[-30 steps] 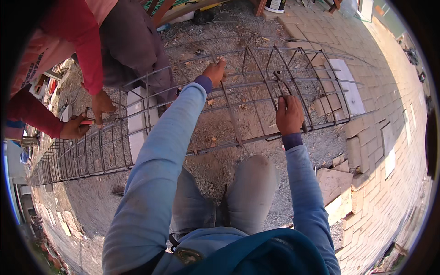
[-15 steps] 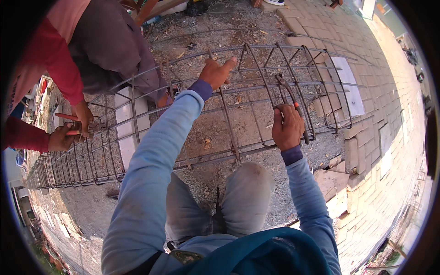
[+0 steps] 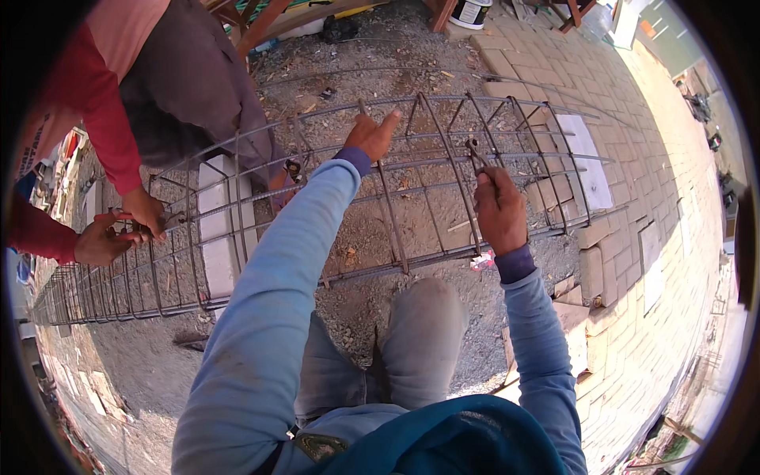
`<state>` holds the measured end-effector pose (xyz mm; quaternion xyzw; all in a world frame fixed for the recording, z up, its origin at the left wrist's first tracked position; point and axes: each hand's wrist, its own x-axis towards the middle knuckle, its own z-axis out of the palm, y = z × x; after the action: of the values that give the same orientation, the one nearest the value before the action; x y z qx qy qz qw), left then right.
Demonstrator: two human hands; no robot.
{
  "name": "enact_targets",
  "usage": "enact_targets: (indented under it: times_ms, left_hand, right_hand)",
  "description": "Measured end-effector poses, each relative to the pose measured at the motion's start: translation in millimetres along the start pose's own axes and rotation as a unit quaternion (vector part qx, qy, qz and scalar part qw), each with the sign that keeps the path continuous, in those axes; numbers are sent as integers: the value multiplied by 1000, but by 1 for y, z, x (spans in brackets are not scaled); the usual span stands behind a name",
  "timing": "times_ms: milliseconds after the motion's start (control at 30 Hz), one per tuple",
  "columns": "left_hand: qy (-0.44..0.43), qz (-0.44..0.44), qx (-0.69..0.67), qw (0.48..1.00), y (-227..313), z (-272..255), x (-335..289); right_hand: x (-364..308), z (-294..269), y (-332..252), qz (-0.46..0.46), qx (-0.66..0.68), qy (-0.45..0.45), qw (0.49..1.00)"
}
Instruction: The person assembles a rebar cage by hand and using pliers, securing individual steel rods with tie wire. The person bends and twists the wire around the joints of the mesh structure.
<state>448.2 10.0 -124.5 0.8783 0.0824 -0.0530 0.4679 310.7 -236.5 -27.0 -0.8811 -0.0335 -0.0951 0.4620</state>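
Pliers (image 3: 478, 157) have been shifted: their handles, seen spread half a second ago, are now hidden by the right hand (image 3: 500, 210). At far left, a red-handled tool (image 3: 123, 214) is held in a co-worker's hands (image 3: 99, 240) at the cage (image 3: 392, 214). Midway, a cross bar is covered by the left hand (image 3: 372, 136), thumb spread; whether it is gripped cannot be told. At right, the pliers are clasped by curled fingers, their head jutting beyond them over the cage.
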Motion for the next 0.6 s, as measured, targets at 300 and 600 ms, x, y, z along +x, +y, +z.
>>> enact_targets:
  times_ms: [300,600]
  left_hand:
    - [176,44,91,979,21,-5,-41]
    - [88,172,46,980,64,-12,-174]
  right_hand:
    - [64,13,-36,-199,-302,-137,922]
    - [110,53,-9,-272,-432,-271,816]
